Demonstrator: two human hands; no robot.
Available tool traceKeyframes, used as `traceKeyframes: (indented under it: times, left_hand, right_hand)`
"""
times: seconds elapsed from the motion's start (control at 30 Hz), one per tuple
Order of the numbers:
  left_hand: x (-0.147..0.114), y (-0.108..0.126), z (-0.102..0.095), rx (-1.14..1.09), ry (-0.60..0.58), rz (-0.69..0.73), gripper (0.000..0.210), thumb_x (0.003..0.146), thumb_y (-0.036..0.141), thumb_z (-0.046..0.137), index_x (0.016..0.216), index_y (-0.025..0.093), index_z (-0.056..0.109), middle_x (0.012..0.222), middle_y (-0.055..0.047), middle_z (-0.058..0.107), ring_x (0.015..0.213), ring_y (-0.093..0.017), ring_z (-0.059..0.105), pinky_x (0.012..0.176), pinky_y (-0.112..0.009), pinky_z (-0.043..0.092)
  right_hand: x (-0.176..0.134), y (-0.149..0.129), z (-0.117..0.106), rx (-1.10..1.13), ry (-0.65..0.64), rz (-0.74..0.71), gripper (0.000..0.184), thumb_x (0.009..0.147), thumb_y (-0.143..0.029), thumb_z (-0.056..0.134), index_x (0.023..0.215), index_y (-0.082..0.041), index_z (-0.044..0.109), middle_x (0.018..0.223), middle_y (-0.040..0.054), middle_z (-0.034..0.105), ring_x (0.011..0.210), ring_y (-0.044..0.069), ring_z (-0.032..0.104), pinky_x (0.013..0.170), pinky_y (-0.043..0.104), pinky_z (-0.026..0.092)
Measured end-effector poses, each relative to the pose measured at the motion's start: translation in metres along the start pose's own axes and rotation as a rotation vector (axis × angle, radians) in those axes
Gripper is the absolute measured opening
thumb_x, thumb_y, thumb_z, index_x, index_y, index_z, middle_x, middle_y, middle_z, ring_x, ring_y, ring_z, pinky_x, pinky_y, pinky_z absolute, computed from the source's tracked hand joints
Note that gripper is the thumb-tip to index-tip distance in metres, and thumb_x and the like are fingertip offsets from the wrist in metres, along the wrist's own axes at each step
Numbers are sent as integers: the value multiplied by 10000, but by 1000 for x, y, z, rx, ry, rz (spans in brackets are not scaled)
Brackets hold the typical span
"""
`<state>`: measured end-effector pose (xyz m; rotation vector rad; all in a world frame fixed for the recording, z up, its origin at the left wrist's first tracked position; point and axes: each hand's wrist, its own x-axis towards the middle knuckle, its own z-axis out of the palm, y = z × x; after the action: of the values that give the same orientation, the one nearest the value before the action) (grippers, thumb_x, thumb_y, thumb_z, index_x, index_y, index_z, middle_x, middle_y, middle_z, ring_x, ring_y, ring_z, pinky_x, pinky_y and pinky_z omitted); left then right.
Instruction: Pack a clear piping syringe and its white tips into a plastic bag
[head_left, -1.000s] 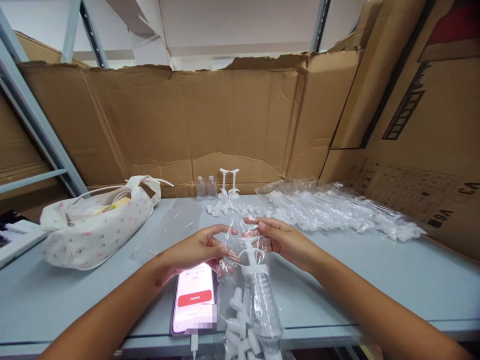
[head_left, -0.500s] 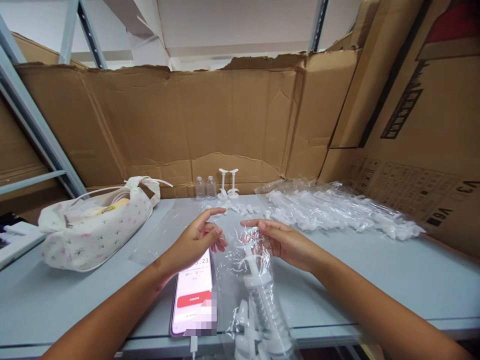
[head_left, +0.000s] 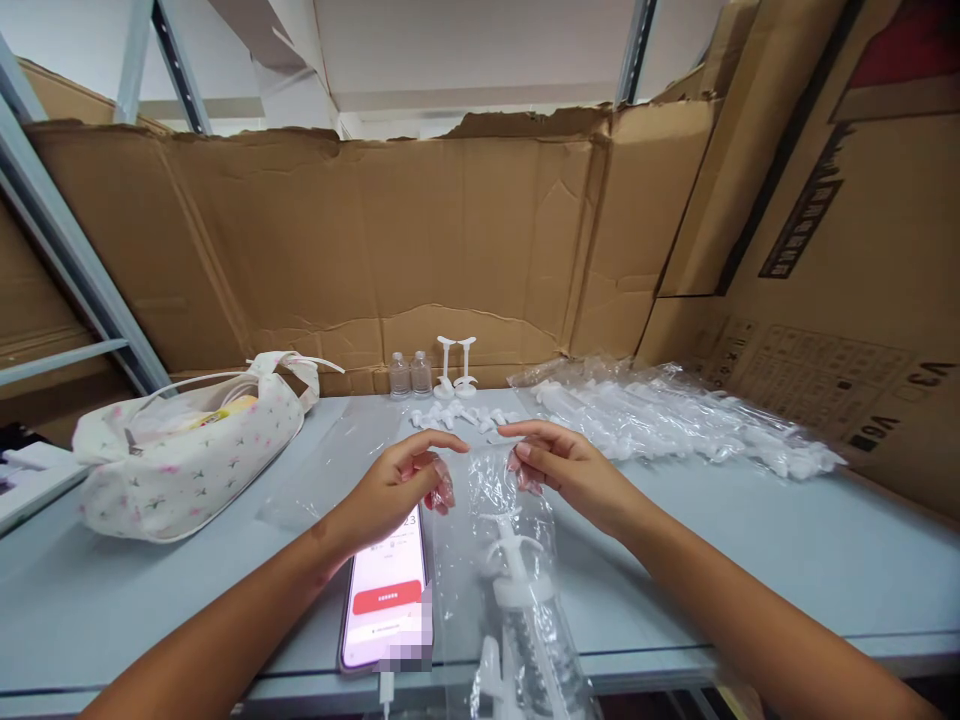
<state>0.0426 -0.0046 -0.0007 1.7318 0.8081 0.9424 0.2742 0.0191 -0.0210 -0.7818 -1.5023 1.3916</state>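
Note:
A clear plastic bag [head_left: 461, 600] hangs upright between my hands at the table's front edge. Inside it lies a clear ribbed cylinder [head_left: 536, 640] with a white collar and a white plunger rod with a crosspiece, besides a white nozzle-like piece [head_left: 489, 665]. My left hand [head_left: 409, 478] has its fingers curled at the bag's upper left side, index finger stretched over the mouth. Opposite it, my right hand [head_left: 564, 465] pinches the upper right side, its curled fingers showing through the shiny film. The exact grip points are partly hidden.
A lit phone [head_left: 386, 600] with a cable lies beside the bag. Behind are small white parts [head_left: 457, 414], two clear bottles [head_left: 410, 375] and two white stands [head_left: 455, 368]. Bagged white parts [head_left: 675, 415] lie right; a floral pouch [head_left: 195, 450] sits left. Cardboard [head_left: 465, 230] walls the back.
The bag's mouth has spread out between my hands, where before it was crumpled by the right hand. My right hand has shifted slightly right and up; the cylinder has sunk a little lower.

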Motion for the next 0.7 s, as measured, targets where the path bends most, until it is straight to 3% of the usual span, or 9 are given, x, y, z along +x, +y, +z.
traceKeyframes:
  times: [0.13,0.27,0.5,0.57,0.7]
  left_hand:
    - [2,2,-1,-31,68,16,128,822,176,483,888,163,592,658,15,578,598,-97,542,584,-237,422]
    - [2,3,-2,13,116,26,109,778,126,486,787,147,592,629,18,562,587,-92,523,572,-228,402]
    - [2,5,-2,-48,154,16,73,776,151,507,760,145,577,576,28,551,539,-90,512,544,-227,393]
    - [2,6,-4,-81,153,7,73,769,140,502,750,146,573,576,30,554,531,-86,512,541,-223,391]
    - [3,6,-6,-151,144,11,90,745,103,495,726,149,571,594,30,559,545,-77,502,546,-211,378]
  right_hand:
    - [-2,-4,-2,-57,-31,-4,192,812,-305,594,980,-224,639,760,3,594,639,102,546,649,284,426]
    - [-4,-10,-5,-157,-143,1,319,816,-278,595,1131,-246,558,717,-15,592,587,96,525,607,273,410]
    - [-8,-14,-8,-178,-280,17,464,788,-280,634,1225,-245,480,682,-34,551,583,93,532,553,241,396]
    - [-7,-11,-9,-173,-276,-7,449,796,-281,627,1223,-254,493,652,-42,533,568,94,528,550,245,407]
    - [-4,-4,-12,-161,-146,-91,207,834,-288,575,1023,-235,643,683,-22,536,550,74,497,549,242,397]
